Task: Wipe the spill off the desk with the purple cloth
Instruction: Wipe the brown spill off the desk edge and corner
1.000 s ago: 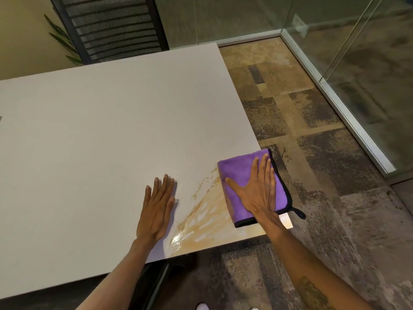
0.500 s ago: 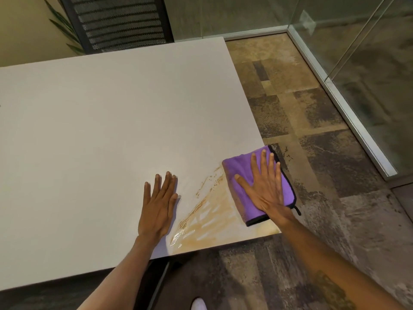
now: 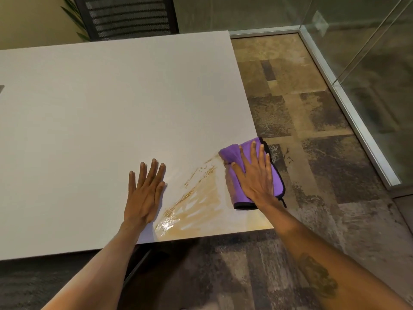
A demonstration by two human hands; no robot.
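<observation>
A brownish wet spill [image 3: 196, 209] is smeared across the near right corner of the white desk [image 3: 100, 108]. The folded purple cloth [image 3: 232, 155] with a black hem lies at the desk's right edge, just right of the spill. My right hand [image 3: 254, 175] presses flat on the cloth with its fingers spread, and the cloth's far left corner is bunched up. My left hand [image 3: 145, 193] rests flat on the desk, palm down, just left of the spill, holding nothing.
A black mesh chair [image 3: 127, 16] stands behind the desk's far edge, with plant leaves [image 3: 73, 16] beside it. Patterned carpet [image 3: 301, 119] lies to the right, bounded by a glass wall with a metal base rail [image 3: 348, 104].
My right hand has pushed the cloth away from the near edge toward the far side, bunching its far corner. The left hand has stayed in place on the desk.
</observation>
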